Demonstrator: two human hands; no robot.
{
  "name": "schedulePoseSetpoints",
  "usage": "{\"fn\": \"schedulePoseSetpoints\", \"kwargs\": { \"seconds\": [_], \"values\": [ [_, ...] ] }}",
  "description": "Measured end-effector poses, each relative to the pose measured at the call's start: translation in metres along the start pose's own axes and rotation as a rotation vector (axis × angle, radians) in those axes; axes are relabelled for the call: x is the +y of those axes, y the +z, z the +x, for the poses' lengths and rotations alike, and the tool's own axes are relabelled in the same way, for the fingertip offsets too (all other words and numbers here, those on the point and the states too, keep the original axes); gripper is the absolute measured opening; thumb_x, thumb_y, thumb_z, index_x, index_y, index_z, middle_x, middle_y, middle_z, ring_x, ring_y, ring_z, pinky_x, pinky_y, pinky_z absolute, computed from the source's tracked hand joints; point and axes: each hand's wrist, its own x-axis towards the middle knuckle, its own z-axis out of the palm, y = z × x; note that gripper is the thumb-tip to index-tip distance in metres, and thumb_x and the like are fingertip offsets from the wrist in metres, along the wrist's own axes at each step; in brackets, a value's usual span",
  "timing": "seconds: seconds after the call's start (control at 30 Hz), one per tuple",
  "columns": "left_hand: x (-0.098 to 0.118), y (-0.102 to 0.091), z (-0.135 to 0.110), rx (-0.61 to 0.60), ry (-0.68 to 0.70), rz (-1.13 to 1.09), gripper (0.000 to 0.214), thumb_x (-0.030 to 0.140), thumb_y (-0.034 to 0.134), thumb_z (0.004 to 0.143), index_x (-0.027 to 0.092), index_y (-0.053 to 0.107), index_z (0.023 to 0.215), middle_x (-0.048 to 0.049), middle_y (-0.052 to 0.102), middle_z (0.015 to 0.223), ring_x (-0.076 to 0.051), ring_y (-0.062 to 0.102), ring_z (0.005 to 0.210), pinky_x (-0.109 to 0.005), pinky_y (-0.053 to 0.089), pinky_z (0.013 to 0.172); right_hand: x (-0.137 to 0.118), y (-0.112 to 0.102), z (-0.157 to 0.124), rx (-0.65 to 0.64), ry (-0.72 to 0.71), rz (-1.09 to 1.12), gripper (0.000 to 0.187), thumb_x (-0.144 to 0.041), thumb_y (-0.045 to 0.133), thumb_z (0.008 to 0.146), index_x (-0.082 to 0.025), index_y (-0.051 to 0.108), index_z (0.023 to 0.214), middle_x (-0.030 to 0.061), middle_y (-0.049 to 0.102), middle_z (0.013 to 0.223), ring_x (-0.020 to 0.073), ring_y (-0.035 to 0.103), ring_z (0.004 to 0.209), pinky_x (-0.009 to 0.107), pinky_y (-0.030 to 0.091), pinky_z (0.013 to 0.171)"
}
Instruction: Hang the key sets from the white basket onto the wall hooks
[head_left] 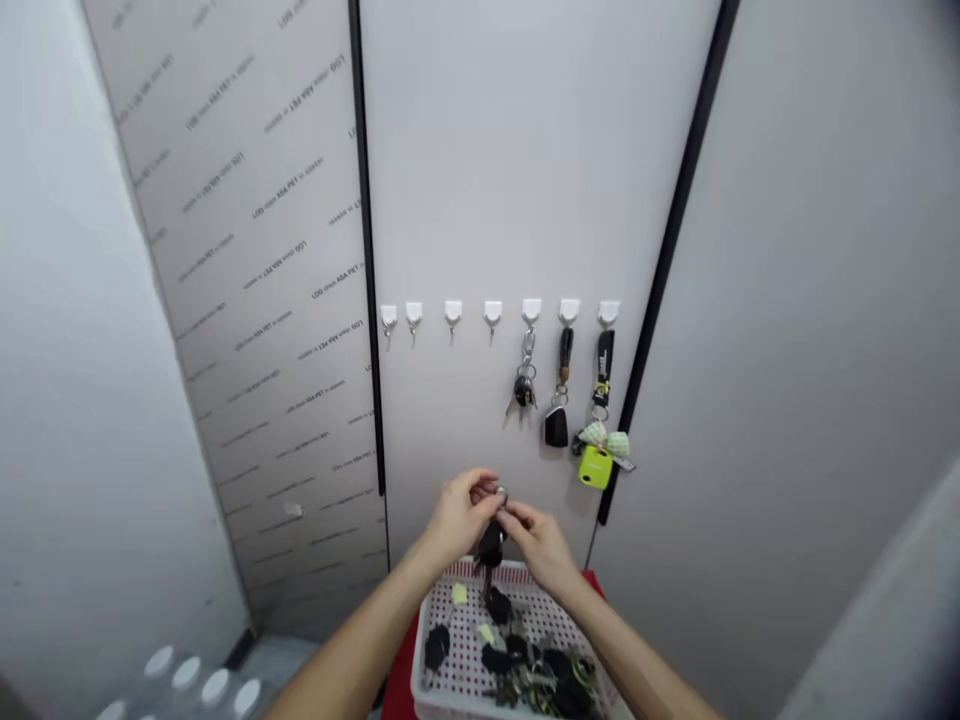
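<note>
both hands meet just above the far rim of a white basket [466,665], low in front of a pale wall panel. between them hangs a key set [490,546]: a small silver ring at the top, a dark black fob below it, and a thin key blade pointing down toward the basket. the left hand [459,515] curls over the ring from the left, thumb and fingers closed narrow on it. the right hand [541,545] comes in from the right with its fingertips pinched on the same ring, so both hands grip the key set and it dangles free of the basket. the basket is a white plastic lattice resting on a red surface [397,672], and it holds a jumble of black fobs, metal keys and a few pale yellow tags. on the wall above runs a row of seven white hooks [452,311]. the four on the left are bare. the three on the right carry a bunch of keys [524,388], a black fob on a strap [556,427], and a lime green tag [595,468] with a pale bow just above it. the blur makes finer detail on the held fob impossible to tell.
</note>
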Motion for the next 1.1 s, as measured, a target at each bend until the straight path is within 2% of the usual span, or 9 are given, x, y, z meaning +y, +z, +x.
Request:
{"fn": "schedulePoseSetpoints", "kwargs": {
  "seconds": [0.17,0.27,0.37,0.47,0.6,0.77,0.9,1.0,1.1],
  "values": [
    [0.002,0.0,0.026,0.121,-0.015,-0.168,0.018,0.019,0.046,0.061,0.011,0.052,0.076,-0.0032,0.056,0.068,-0.009,0.049,0.06,-0.02,0.039,0.057,-0.047,-0.017,0.056,0.202,-0.065,-0.11,0.023,-0.032,0.044,0.062,-0.012,0.056,0.063,0.0008,0.053,0.057,0.011,0.046,0.055,0.022,0.035,0.054],
    [0.019,-0.009,0.056,0.246,-0.014,-0.17,0.014,0.02,0.046,0.06,0.01,0.053,0.067,-0.0022,0.056,0.061,-0.008,0.047,0.055,-0.02,0.038,0.056,-0.071,-0.024,0.093,0.286,-0.119,-0.093,0.022,-0.032,0.046,0.059,-0.012,0.056,0.06,0.0,0.053,0.055,0.0092,0.044,0.051,0.021,0.034,0.051],
    [0.044,-0.024,0.089,0.344,0.012,-0.164,0.015,0.02,0.047,0.059,0.01,0.055,0.068,-0.0025,0.057,0.064,-0.007,0.048,0.057,-0.019,0.038,0.058,-0.091,-0.029,0.126,0.358,-0.135,0.022,0.025,-0.034,0.047,0.057,-0.011,0.055,0.061,-0.0008,0.051,0.052,0.0068,0.04,0.045,0.019,0.033,0.046],
    [0.06,-0.035,0.112,0.397,0.017,-0.098,0.017,0.021,0.048,0.059,0.01,0.056,0.07,-0.0035,0.058,0.067,-0.008,0.049,0.058,-0.019,0.038,0.058,-0.102,-0.034,0.151,0.4,-0.109,0.079,0.028,-0.037,0.047,0.056,-0.01,0.056,0.061,-0.0017,0.049,0.047,0.0057,0.037,0.04,0.019,0.032,0.042],
    [0.061,-0.037,0.124,0.412,-0.047,0.025,0.019,0.023,0.049,0.058,0.011,0.057,0.071,-0.0044,0.059,0.068,-0.009,0.05,0.06,-0.019,0.037,0.058,-0.098,-0.035,0.167,0.452,-0.037,-0.046,0.032,-0.039,0.045,0.057,-0.01,0.057,0.062,-0.0003,0.051,0.046,0.0075,0.042,0.04,0.02,0.034,0.042],
    [0.047,-0.034,0.122,0.391,-0.119,0.093,0.021,0.023,0.048,0.059,0.011,0.058,0.074,-0.005,0.059,0.069,-0.01,0.051,0.062,-0.02,0.038,0.059,-0.087,-0.033,0.16,0.465,-0.032,-0.188,0.029,-0.035,0.044,0.06,-0.011,0.059,0.065,0.0021,0.057,0.053,0.0115,0.05,0.053,0.022,0.038,0.052],
    [0.026,-0.034,0.109,0.387,-0.161,0.063,0.024,0.022,0.048,0.06,0.009,0.057,0.077,-0.0063,0.059,0.072,-0.01,0.051,0.064,-0.021,0.038,0.061,-0.081,-0.034,0.133,0.452,-0.131,-0.336,0.027,-0.029,0.044,0.062,-0.012,0.058,0.075,0.0038,0.059,0.069,0.0129,0.052,0.065,0.025,0.037,0.063],
    [-0.002,-0.026,0.083,0.309,-0.193,0.009,0.025,0.021,0.048,0.06,0.008,0.056,0.08,-0.0057,0.058,0.073,-0.009,0.05,0.063,-0.021,0.038,0.062,-0.061,-0.033,0.101,0.416,-0.173,-0.393,0.029,-0.029,0.044,0.062,-0.011,0.057,0.081,0.0052,0.059,0.075,0.0131,0.051,0.068,0.027,0.037,0.066],
    [-0.036,-0.008,0.04,0.147,-0.251,0.016,0.022,0.016,0.048,0.06,0.009,0.056,0.079,-0.0046,0.058,0.071,-0.008,0.05,0.061,-0.021,0.038,0.063,-0.023,-0.026,0.056,0.234,-0.066,-0.412,0.025,-0.027,0.044,0.063,-0.012,0.058,0.078,0.005,0.059,0.075,0.0134,0.052,0.067,0.027,0.038,0.065]
  ]
}}
